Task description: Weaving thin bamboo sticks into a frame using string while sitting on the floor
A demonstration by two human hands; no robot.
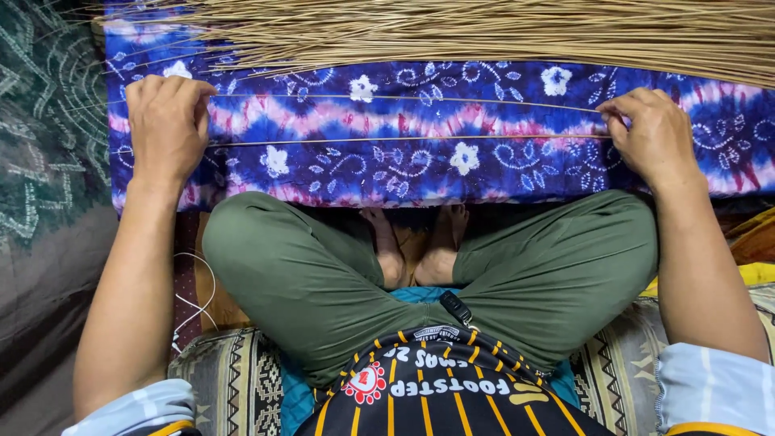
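- Head view, sticks: two thin straw-coloured sticks (404, 118) are laid lengthwise across a blue, pink and white patterned cloth (420, 173), nearly parallel and just apart; they are stretched flat so that their whole length is shown against the dark fabric.
- Head view, left hand: the left hand (167, 123) is set knuckles-up at the sticks' left ends, fingers curled down over them; the ends appear to be pinned or pinched there, though the fingertips are hidden, so the exact grip cannot be told.
- Head view, right hand: the right hand (652, 136) is closed at the right ends, thumb and fingers drawn together on the sticks, which are thereby held taut between both hands.
- Head view, supply: a thick bundle of the same sticks (484, 32) is spread along the cloth's far edge, kept within reach, well apart from the pair.
- Head view, posture: the cloth is draped just beyond the crossed legs in green trousers (323, 274), so the work is kept close to the body; a white cable (194, 307) is seen beside the left knee.
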